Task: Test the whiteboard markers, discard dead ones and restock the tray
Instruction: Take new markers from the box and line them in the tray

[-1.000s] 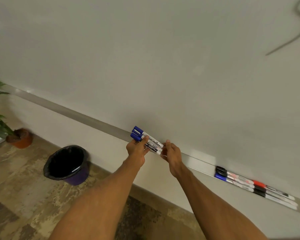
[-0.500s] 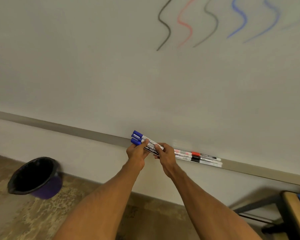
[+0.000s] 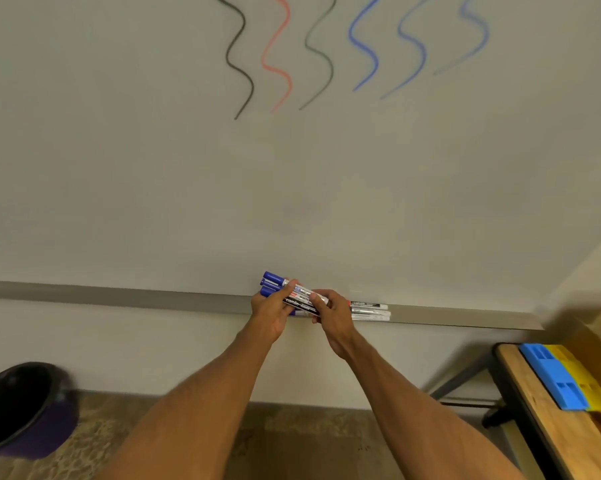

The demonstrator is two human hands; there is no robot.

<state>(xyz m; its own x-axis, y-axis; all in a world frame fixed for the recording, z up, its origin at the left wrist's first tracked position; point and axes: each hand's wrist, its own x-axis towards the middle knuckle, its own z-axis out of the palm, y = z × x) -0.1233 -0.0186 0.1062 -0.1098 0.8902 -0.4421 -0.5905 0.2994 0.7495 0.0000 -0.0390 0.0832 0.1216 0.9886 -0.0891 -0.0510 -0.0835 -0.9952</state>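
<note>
Holding a bundle of blue-capped markers (image 3: 301, 296) in 2 hands, just above the tray (image 3: 153, 297).

Clamped near the caps by the curled fingers of the left hand (image 3: 269, 313), pinched further along the barrels by those of the right hand (image 3: 333, 318). Smooth, round, glossy plastic barrels: liable to roll, fan out and drop past the narrow grey ledge with any slackening of grip. Just right of the fingers, more white-barrelled markers (image 3: 370, 310) lying flat; far down-left, a round black-lined bin (image 3: 18, 410).

Bare left hand (image 3: 270, 314) — bare right hand (image 3: 334, 319).
</note>
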